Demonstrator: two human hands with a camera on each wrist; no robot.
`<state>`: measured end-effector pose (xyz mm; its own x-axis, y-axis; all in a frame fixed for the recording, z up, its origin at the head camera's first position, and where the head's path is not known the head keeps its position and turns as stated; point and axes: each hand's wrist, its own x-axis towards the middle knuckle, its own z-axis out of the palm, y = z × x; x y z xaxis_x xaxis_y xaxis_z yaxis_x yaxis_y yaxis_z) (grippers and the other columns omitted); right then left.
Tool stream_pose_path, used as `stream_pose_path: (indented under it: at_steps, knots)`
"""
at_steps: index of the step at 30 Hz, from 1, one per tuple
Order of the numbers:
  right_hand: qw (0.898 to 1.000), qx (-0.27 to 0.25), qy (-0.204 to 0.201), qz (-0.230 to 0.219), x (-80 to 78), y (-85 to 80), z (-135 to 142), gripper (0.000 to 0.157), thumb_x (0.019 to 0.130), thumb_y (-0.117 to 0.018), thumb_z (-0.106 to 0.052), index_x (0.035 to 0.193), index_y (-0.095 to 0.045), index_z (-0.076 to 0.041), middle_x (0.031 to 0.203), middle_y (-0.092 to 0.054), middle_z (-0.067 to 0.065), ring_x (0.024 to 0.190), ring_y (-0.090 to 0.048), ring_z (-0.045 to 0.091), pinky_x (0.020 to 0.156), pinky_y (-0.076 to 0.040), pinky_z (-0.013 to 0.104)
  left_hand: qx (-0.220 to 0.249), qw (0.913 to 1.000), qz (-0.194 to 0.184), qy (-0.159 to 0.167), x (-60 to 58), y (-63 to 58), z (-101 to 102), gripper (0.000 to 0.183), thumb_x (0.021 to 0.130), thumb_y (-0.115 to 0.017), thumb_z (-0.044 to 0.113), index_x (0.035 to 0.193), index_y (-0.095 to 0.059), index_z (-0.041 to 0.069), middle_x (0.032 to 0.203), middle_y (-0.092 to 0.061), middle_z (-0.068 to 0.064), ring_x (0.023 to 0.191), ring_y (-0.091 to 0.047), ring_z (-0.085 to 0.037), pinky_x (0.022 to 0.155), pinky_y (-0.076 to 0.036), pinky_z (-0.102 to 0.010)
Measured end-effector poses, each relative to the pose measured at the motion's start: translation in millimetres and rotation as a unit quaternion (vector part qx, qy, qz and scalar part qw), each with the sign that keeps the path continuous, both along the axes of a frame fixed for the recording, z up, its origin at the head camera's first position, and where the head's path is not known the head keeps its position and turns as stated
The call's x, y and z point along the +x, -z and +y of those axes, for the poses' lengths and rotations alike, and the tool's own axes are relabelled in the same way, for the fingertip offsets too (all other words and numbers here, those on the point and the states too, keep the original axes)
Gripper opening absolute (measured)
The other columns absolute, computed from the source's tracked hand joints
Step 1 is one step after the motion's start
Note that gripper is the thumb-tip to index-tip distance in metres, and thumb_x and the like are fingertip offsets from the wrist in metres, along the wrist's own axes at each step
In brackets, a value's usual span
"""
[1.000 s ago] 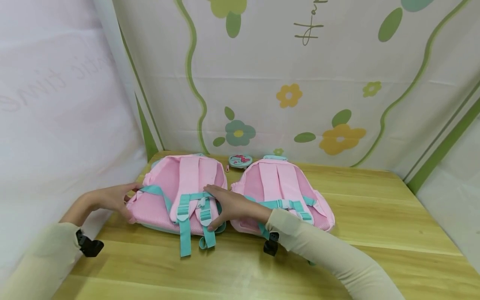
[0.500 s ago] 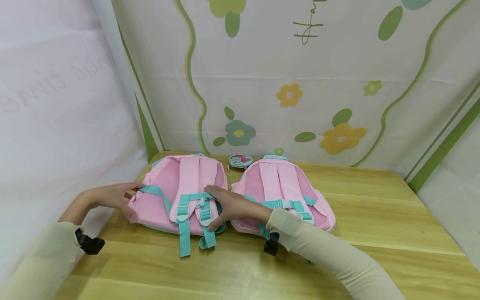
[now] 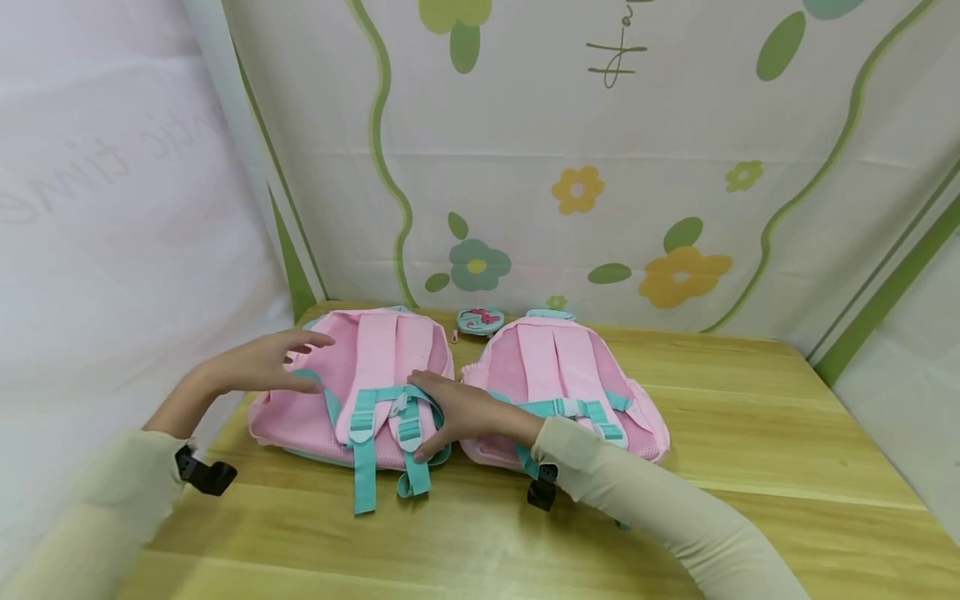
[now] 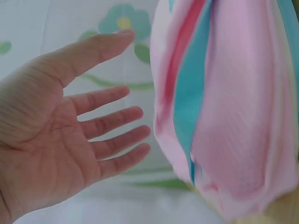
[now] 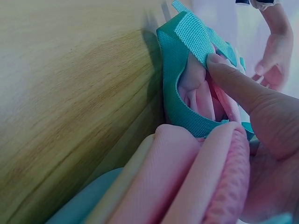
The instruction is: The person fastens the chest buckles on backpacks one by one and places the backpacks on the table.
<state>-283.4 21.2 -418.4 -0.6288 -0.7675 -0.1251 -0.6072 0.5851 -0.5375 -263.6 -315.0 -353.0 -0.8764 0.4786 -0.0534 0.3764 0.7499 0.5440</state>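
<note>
A pink backpack [image 3: 300, 421] with teal straps lies on the left part of the table, shoulder straps facing up. My left hand [image 3: 262, 362] hovers over its left side with fingers spread. In the left wrist view that palm [image 4: 51, 144] holds nothing, and a gap separates the fingers from the bag. My right hand [image 3: 468, 408] grips the same backpack at its lower right side. Its thumb lies against a teal strap [image 5: 196, 39] in the right wrist view; its other fingers are mostly hidden there.
A second pink backpack [image 3: 536, 358] lies close on the right, partly under my right forearm. Behind and between them sits a small round teal case [image 3: 480, 322] with a pink picture. A patterned cloth wall [image 3: 525, 125] borders the wooden table [image 3: 750, 400].
My left hand has let go of the left backpack's lower left corner and lifted up and to the right, its fingers opening. The right hand stays in place.
</note>
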Motion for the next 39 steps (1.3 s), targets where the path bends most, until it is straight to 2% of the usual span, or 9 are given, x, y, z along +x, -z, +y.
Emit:
stream_pose_path:
  at_steps: [6, 13, 18, 29, 39]
  knots:
    - [1.000, 0.000, -0.006, 0.007, -0.8, 0.5, -2, 0.113, 0.077, -0.087, -0.050, 0.164, -0.022, -0.019, 0.171, -0.019, -0.001, 0.157, -0.022, 0.017, 0.124, -0.031, 0.044, 0.020, 0.9982, 0.047, 0.032, -1.1, -0.2, 31, 0.062, 0.089, -0.079, 0.030, 0.139, -0.058, 0.000, 0.137, -0.063, -0.018, 0.122, -0.060, -0.038, 0.102, -0.051, -0.057]
    - [1.000, -0.002, -0.003, 0.006, -1.2, -1.3, -2, 0.113, 0.076, -0.088, -0.050, 0.163, -0.023, -0.019, 0.171, -0.019, 0.000, 0.157, -0.022, 0.018, 0.124, -0.030, 0.045, 0.045, 0.9954, 0.059, 0.061, -2.6, 2.9, 60, 0.057, 0.086, -0.082, 0.028, 0.133, -0.063, 0.001, 0.129, -0.068, -0.015, 0.118, -0.064, -0.033, 0.101, -0.050, -0.058]
    - [1.000, -0.004, -0.002, 0.005, -0.9, -0.7, -2, 0.112, 0.077, -0.087, -0.049, 0.163, -0.023, -0.018, 0.171, -0.020, 0.000, 0.157, -0.023, 0.018, 0.124, -0.031, 0.046, 0.037, 0.9938, 0.065, 0.083, -6.0, 10.6, 75, 0.052, 0.084, -0.083, 0.021, 0.128, -0.066, -0.001, 0.122, -0.071, -0.015, 0.113, -0.066, -0.033, 0.100, -0.051, -0.058]
    - [1.000, -0.002, 0.003, -0.005, 0.9, -0.9, -1, 0.112, 0.077, -0.088, -0.048, 0.164, -0.022, -0.020, 0.171, -0.021, 0.000, 0.157, -0.023, 0.018, 0.124, -0.031, 0.046, 0.003, 0.9930, 0.081, 0.086, -8.2, 29.4, 87, 0.036, 0.082, -0.083, 0.008, 0.115, -0.071, 0.003, 0.113, -0.071, -0.010, 0.106, -0.066, -0.029, 0.094, -0.055, -0.050]
    - [1.000, -0.001, 0.003, -0.005, -0.1, 1.2, 0, 0.114, 0.077, -0.087, -0.049, 0.164, -0.021, -0.018, 0.170, -0.022, 0.002, 0.157, -0.023, 0.018, 0.124, -0.031, 0.045, -0.005, 0.9942, 0.080, 0.072, -11.4, 34.5, 91, 0.029, 0.082, -0.084, 0.010, 0.109, -0.074, 0.007, 0.107, -0.071, -0.005, 0.100, -0.064, -0.024, 0.091, -0.055, -0.047]
